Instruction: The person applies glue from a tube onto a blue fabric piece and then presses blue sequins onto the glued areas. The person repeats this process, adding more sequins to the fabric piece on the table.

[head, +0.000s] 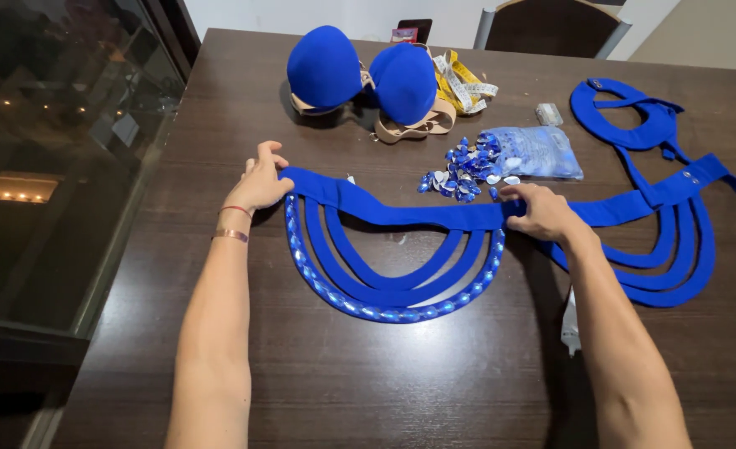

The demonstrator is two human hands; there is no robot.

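1. Left hand (261, 183) pinched the left end of the blue strap piece (393, 258); fingers closed on fabric.
2. Right hand (542, 212) pressed down on its band, fingers curled over the fabric.
3. Piece lay flat mid-surface (434, 382); outermost loop carried gems.
4. Loose blue gems (463, 170) and blue padded cups (364, 75) lay toward the far edge.
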